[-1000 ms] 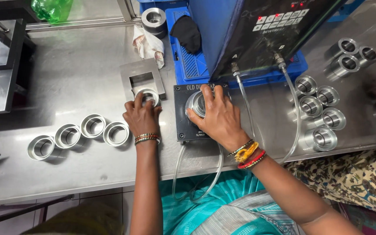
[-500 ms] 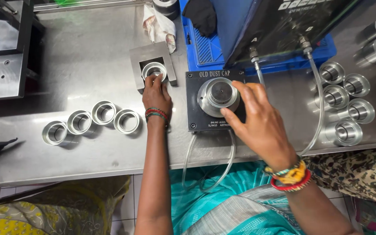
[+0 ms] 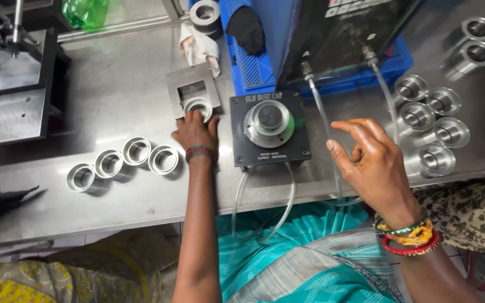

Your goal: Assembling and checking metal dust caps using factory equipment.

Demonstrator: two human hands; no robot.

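The left hand (image 3: 196, 128) rests fingertips-down on a metal ring (image 3: 197, 106) seated in the square plate (image 3: 191, 88) just ahead of it, pressing on it, not gripping. The right hand (image 3: 373, 163) hovers empty with fingers loosely spread, just right of the black block (image 3: 269, 130) carrying another ring (image 3: 269, 120). The ring looks stiff, smooth and fairly heavy, likely slippery; pinching its outer rim seems safest. Four rings (image 3: 124, 160) lie left of the wrist on the steel surface (image 3: 113, 101)
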